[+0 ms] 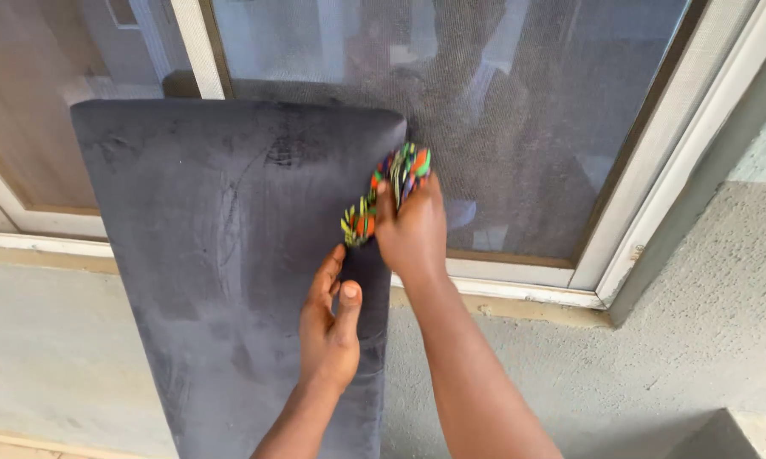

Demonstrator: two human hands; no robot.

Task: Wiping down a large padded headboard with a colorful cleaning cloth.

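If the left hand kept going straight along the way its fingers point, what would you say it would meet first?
The left hand points up along the right edge of the dark grey cushion. It would probably meet the multicoloured cloth first, which the right hand grips just above; depth is hard to judge.
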